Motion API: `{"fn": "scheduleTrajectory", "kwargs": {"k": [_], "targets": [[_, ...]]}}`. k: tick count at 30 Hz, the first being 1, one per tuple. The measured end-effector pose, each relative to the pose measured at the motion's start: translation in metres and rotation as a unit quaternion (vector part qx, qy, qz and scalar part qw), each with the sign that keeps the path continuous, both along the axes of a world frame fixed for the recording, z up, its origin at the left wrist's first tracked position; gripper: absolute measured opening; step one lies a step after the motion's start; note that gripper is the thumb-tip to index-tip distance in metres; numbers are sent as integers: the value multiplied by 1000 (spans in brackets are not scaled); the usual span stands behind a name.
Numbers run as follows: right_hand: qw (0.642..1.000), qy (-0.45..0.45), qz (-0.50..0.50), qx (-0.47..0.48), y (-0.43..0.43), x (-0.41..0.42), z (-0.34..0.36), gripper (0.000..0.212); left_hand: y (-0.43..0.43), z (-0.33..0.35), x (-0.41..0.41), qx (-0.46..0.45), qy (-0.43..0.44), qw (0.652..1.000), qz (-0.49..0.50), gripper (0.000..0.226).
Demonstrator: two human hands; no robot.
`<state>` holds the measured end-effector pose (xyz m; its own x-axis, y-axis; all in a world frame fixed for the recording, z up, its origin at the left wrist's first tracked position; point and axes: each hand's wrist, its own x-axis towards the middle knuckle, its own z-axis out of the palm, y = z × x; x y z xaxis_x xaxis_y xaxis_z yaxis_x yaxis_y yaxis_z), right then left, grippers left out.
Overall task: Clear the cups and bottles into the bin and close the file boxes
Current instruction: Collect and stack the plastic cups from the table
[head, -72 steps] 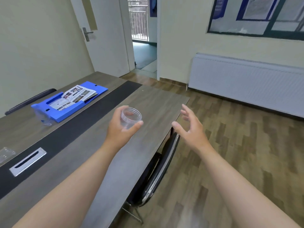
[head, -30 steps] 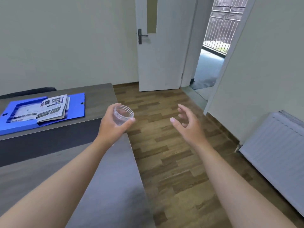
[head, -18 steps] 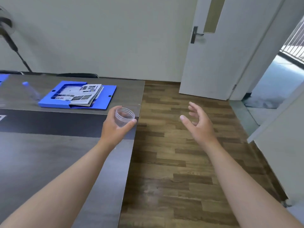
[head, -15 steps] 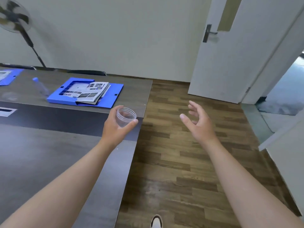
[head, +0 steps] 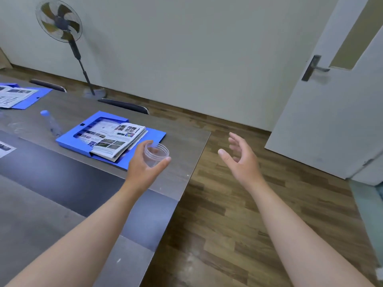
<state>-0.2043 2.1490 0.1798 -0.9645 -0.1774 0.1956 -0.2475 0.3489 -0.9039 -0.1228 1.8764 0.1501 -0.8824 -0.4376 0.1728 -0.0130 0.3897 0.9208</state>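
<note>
My left hand (head: pixel 145 168) grips a clear plastic cup (head: pixel 155 154), held upright above the table's end. My right hand (head: pixel 240 160) hovers over the wooden floor, fingers spread and holding nothing. Behind the cup an open blue file box (head: pixel 87 129) lies flat on the table with an open magazine (head: pixel 116 139) on it. A clear bottle with a blue cap (head: pixel 50 124) stands just left of that box. A second open blue file box (head: pixel 24 98) with papers lies at the far left edge. No bin is in view.
The long grey table (head: pixel 186 146) has a dark centre strip and ends at the wooden floor. Two chair backs (head: pixel 124 105) are tucked in on its far side. A standing fan (head: pixel 60 21) is by the wall. A white door (head: pixel 331 100) is at the right.
The view has swung left around the table's end, bringing the fan, bottle and second file box into sight. Both hands keep their pose, the cup still in my left hand.
</note>
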Motion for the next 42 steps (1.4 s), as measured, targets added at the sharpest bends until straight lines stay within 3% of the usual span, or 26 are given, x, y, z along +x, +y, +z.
{"fn": "scheduleTrajectory", "kwargs": {"k": [25,37,42], "targets": [[973,-29,228,-18,-10,-560,2,64,48,14,-465,-43,24,979,197,54],[931,-25,364,7,-191,-767,-19,61,-79,-3,-623,-31,33,934,354,66],[905,-29,424,22,-287,-821,-7,62,-140,-3,-657,-14,22,903,429,55]]}}
